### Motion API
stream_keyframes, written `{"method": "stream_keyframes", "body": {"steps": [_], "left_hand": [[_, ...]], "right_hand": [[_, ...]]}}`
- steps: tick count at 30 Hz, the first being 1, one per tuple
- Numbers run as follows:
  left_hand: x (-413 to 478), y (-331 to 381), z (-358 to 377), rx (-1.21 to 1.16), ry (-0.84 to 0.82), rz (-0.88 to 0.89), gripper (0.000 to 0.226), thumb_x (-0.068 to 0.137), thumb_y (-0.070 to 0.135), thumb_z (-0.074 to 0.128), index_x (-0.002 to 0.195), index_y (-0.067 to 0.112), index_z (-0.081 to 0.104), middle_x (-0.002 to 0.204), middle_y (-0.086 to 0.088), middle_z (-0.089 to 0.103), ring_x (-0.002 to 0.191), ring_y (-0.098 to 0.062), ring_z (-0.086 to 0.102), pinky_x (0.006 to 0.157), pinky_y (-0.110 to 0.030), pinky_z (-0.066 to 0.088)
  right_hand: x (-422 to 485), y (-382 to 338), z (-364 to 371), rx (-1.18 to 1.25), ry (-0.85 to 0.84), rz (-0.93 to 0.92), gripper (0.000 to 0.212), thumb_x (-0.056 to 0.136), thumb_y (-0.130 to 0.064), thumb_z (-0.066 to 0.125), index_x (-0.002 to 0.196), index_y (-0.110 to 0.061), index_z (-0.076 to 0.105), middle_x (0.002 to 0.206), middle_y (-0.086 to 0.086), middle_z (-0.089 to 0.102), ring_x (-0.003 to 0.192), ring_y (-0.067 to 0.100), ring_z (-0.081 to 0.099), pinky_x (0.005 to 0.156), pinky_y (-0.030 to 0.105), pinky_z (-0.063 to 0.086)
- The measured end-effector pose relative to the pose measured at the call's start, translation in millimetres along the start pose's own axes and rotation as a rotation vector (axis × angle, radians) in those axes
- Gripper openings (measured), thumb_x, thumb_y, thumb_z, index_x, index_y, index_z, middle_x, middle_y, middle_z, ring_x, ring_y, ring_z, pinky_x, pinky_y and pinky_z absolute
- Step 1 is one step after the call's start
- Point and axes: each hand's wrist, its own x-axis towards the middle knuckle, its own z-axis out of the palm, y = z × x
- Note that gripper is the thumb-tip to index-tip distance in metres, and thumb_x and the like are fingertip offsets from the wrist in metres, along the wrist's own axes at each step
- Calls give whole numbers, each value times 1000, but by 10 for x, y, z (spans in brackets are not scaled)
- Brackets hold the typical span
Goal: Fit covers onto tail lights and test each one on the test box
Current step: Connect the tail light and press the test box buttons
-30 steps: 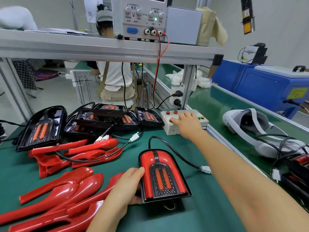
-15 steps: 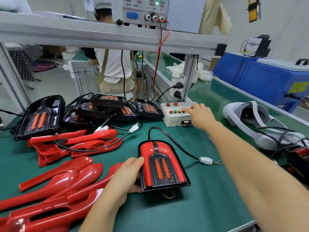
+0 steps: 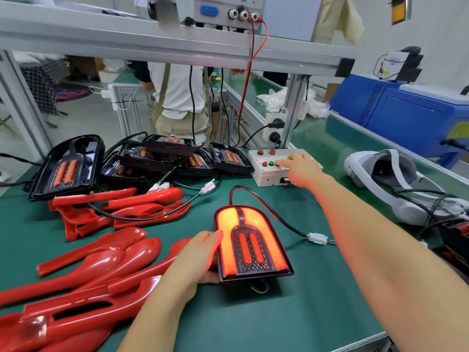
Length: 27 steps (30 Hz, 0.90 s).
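A covered tail light [image 3: 252, 246] lies flat on the green mat [image 3: 317, 301], near its front edge, and its red cover glows bright orange around the dark centre panel with two oval reflectors. The left hand [image 3: 196, 260] clasps the light's left edge, thumb on top of the lit cover and fingers curled under the side. A black cable [image 3: 274, 214] loops from the light's far end to a white connector [image 3: 317, 238] lying on the mat to its right. The right hand [image 3: 302, 168] reaches to the test box [image 3: 264, 174] at the back of the mat, with a fingertip pressed on one of the buttons in the front row, just right of a green button [image 3: 271, 163]; the other fingers are loosely curled and grasp nothing. Left of the box sits a cluster of uncovered black lights [image 3: 162, 158], some stacked, one leaning at the far left. Loose red covers [image 3: 106, 252] lie in two heaps on the left of the mat. A white headset [image 3: 385, 179] rests on the conveyor at right.
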Motion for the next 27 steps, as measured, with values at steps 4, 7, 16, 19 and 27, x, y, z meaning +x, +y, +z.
{"method": "stream_keyframes", "body": {"steps": [4, 7, 16, 19, 27], "left_hand": [[-1, -1, 0, 6, 7, -4, 27, 99, 34, 44, 104, 12, 59, 82, -6, 73, 67, -16, 71, 54, -31, 56], [-5, 3, 0, 2, 0, -5, 28, 99, 35, 44, 105, 12, 59, 87, -6, 72, 71, -15, 71, 54, -31, 55], [-18, 12, -8, 0, -13, -15, 27, 98, 36, 45, 104, 14, 60, 92, -5, 72, 71, -13, 72, 53, -30, 55], [-23, 11, -12, 8, -12, -20, 28, 98, 36, 45, 105, 14, 59, 93, -6, 71, 74, -15, 72, 55, -31, 56], [-52, 37, 2, -25, -32, -22, 28, 98, 35, 46, 106, 11, 59, 91, -8, 73, 71, -16, 72, 54, -30, 55]], "right_hand": [[38, -5, -10, 10, -9, 2, 68, 90, -2, 40, 143, -45, 37, 144, 4, 36, 132, 30, 28, 103, 45, 34], [33, 26, -11, 54, -39, 5, 72, 88, 0, 38, 144, -46, 35, 146, 3, 35, 132, 30, 28, 102, 43, 35], [-112, 537, -57, -23, -2, 264, 68, 89, -4, 39, 147, -39, 31, 145, 8, 35, 129, 32, 31, 102, 43, 33], [-128, 608, -68, -102, -29, 233, 65, 91, -8, 42, 147, -40, 30, 143, 8, 37, 128, 32, 31, 103, 43, 34], [-75, 594, -69, -177, -42, 232, 68, 90, -10, 41, 150, -37, 23, 145, 9, 35, 130, 33, 30, 107, 44, 32]]}}
